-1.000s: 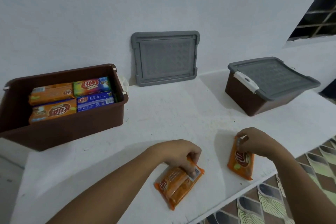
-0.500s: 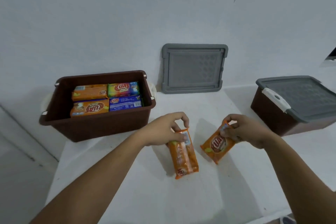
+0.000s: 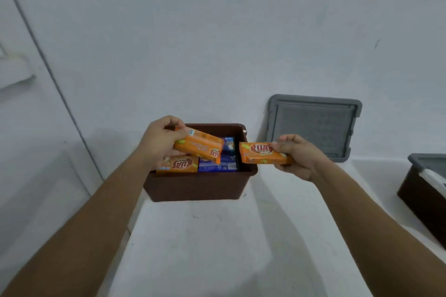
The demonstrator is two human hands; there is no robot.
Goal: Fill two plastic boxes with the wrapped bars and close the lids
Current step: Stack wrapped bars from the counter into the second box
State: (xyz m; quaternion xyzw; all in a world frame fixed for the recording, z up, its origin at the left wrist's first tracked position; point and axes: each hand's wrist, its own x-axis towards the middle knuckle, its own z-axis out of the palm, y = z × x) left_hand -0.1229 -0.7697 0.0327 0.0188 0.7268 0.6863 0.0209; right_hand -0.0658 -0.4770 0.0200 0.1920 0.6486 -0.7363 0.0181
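OK, your left hand (image 3: 159, 144) gripped a bar (image 3: 200, 148) over the box (image 3: 198, 188), right hand (image 3: 299, 159) a second bar (image 3: 260, 155) beside it.

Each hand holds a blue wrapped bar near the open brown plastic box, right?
No. The head view shows orange: the left hand holds one orange wrapped bar, the right hand a second orange wrapped bar, near the open brown plastic box.

— What colours have you got?
— My left hand (image 3: 158, 143) holds an orange bar (image 3: 198, 148), my right hand (image 3: 300, 160) a red-lettered bar (image 3: 261, 154), orange too.
— The rest?
— Brown box (image 3: 200, 188), blue bar (image 3: 218, 164) inside, grey lid (image 3: 313, 125) with a speckled panel
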